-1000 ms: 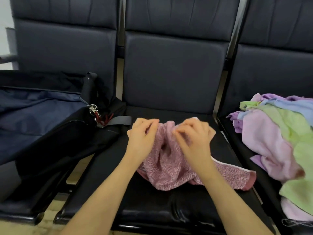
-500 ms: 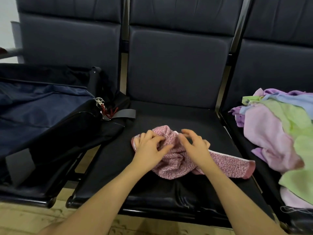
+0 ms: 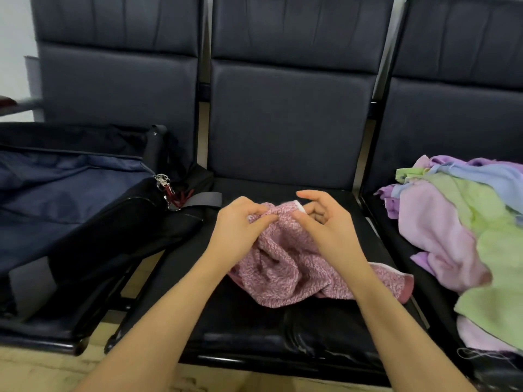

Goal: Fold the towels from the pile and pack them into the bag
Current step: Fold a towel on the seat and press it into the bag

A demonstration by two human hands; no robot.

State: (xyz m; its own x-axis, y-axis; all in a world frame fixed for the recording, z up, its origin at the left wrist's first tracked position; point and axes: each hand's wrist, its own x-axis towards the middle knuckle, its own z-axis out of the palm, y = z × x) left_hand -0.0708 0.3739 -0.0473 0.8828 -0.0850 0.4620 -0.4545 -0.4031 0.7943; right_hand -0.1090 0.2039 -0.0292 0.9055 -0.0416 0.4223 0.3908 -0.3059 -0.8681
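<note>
I have one pink speckled towel [image 3: 285, 267] bunched up on the middle seat [image 3: 254, 329], and both my hands are on its far edge, at about twelve o'clock from the crumpled mass. My left hand [image 3: 240, 224] pinches the cloth between thumb and curled fingers near the top of the heap; my right hand [image 3: 325, 222] nips the same edge with the thumb while the other fingers spread loosely above it, beside the white border that shows there. The towel is not folded at all: it lies in deep creases, with one end trailing off toward four o'clock, where its darker pink hem touches the seat. At nine o'clock the dark bag [image 3: 70, 199] lies open on the left seat, its blue lining showing, and I can see no towel inside the part in view. At three o'clock the pile [image 3: 458, 230] of lilac, green, pale pink and blue towels sits heaped on the right seat, well apart from my hands. So I judge the job barely begun: this first towel has yet to be spread flat, folded and carried over to the bag, and the whole pile waits after it
</note>
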